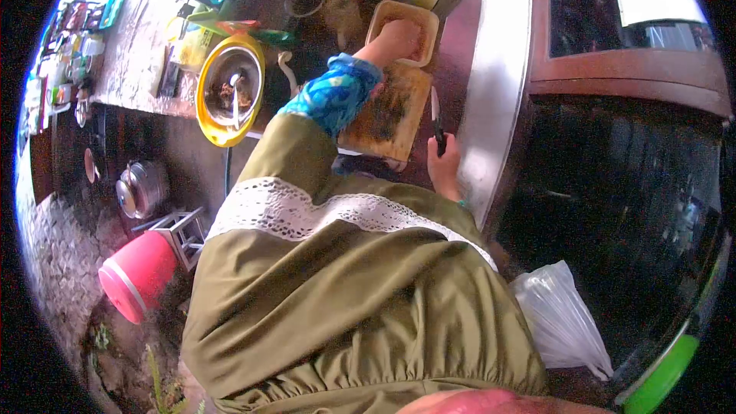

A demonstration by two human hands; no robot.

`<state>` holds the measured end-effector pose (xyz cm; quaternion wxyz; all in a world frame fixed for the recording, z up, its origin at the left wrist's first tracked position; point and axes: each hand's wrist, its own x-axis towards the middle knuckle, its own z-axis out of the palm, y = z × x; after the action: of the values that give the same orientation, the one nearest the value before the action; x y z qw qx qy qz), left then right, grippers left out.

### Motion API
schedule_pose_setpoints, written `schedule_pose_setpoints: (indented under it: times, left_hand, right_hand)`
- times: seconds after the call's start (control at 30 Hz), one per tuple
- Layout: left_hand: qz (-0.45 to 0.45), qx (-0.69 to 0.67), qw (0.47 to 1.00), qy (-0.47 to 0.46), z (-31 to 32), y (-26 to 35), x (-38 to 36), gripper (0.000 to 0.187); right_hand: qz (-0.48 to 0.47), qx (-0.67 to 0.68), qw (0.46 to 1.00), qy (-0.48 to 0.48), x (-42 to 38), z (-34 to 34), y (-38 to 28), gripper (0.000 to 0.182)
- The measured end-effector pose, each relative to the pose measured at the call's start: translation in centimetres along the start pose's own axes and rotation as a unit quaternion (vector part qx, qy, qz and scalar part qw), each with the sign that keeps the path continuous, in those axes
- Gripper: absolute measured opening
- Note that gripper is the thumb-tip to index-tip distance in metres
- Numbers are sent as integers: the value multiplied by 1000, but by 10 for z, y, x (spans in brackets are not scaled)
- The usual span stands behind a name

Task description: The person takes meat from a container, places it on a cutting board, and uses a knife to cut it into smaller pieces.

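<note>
My left hand (402,38), below a blue patterned cuff, reaches down into a pale rectangular tub (435,27). Its fingers are hidden among what looks like reddish contents. Below the tub lies a wooden cutting board (410,126) with a dark stained surface, partly under my left forearm. To the right of the board, my right hand (445,167) is closed around the black handle of a knife (436,119). The blade points away from me, apart from the board.
A yellow-rimmed basin (205,111) holding a metal bowl and a spoon stands left of my forearm. Lower left are a metal pot (142,188), a small stool (180,238) and a pink bucket (138,276). A clear plastic bag (560,314) lies at lower right.
</note>
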<state>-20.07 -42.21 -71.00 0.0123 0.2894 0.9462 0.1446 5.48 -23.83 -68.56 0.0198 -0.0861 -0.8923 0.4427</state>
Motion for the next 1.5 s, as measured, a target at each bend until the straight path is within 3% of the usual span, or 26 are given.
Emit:
schedule_pose_setpoints:
  times: [0.07, 0.2, 0.23, 0.3, 0.33, 0.4, 0.43, 0.5, 0.63, 0.7, 0.73, 0.8, 0.9, 1.03, 1.1, 1.2, 1.27, 1.33, 1.4, 1.43, 1.47, 1.5]
  left_hand:
    - [-23, -16, 997, 73, 7, 3, 10, 15]
    - [38, 15, 999, 27, -3, 3, 10, 16]
    - [9, -139, 990, 1, 1, -3, 10, 15]
    - [-52, -430, 900, -56, 0, -11, 7, 18]
    - [-50, -429, 900, -59, -3, -17, 6, 18]
    - [-50, -515, 841, -158, -16, -25, 3, 23]
    - [-49, -514, 841, -160, -22, -27, 2, 23]
    - [-11, -379, 922, -80, -29, -31, -2, 32]
    - [64, -392, 918, 5, -21, -40, -3, 35]
    - [-25, -451, 891, -49, -15, -52, 2, 33]
    - [-26, -451, 891, -50, -6, -63, 7, 33]
    - [-147, -438, 884, -73, 8, -80, 14, 32]
    - [-169, -389, 904, -57, -92, -35, -10, 30]
    - [-162, -363, 918, 0, -123, -20, -36, 28]
    - [-145, -480, 865, -12, -137, -6, -56, 28]
    - [-163, -508, 846, 21, -129, 13, -83, 28]
    - [-106, -542, 833, -37, -105, 10, -99, 28]
    - [-168, -518, 825, -150, -114, 42, -113, 29]
    - [-2, -253, 966, -57, -82, 46, -129, 29]
    - [60, -177, 982, -23, -57, 49, -137, 29]
    - [60, -178, 982, -27, -42, 54, -146, 29]
    - [46, -148, 983, -95, -30, 61, -156, 22]
  right_hand:
    - [18, -1, 1000, 21, -7, 1, 2, 23]
    - [61, 2, 997, 52, -21, -2, 12, 23]
    - [65, 2, 996, 57, -23, -1, 15, 23]
    - [49, -19, 991, 124, -30, 4, 30, 24]
    - [52, -18, 990, 127, -32, 5, 37, 24]
    - [85, -5, 990, 110, -35, 4, 44, 25]
    - [87, -4, 990, 111, -36, 6, 47, 25]
    - [66, -26, 990, 122, -36, 4, 41, 25]
    - [73, -29, 992, 99, -29, -1, 31, 24]
    - [64, -4, 994, 90, -24, -2, 27, 24]
    - [64, -4, 994, 89, -22, -2, 25, 24]
    - [70, 22, 993, 89, -20, -1, 26, 24]
    - [93, 29, 993, 69, -19, -9, 10, 26]
    - [76, 30, 994, 72, -20, -3, 19, 25]
    - [69, -2, 995, 72, -22, -2, 17, 25]
    - [87, 12, 994, 63, -25, -4, 4, 26]
    - [86, 21, 994, 62, -27, -4, -2, 26]
    - [87, 32, 994, 59, -31, 1, 2, 27]
    - [18, -6, 995, 101, -37, 12, 14, 25]
    - [37, 40, 997, 53, -38, 3, -12, 26]
    - [41, 40, 997, 52, -43, 7, -13, 26]
    - [54, 20, 998, 27, -45, 12, -10, 27]
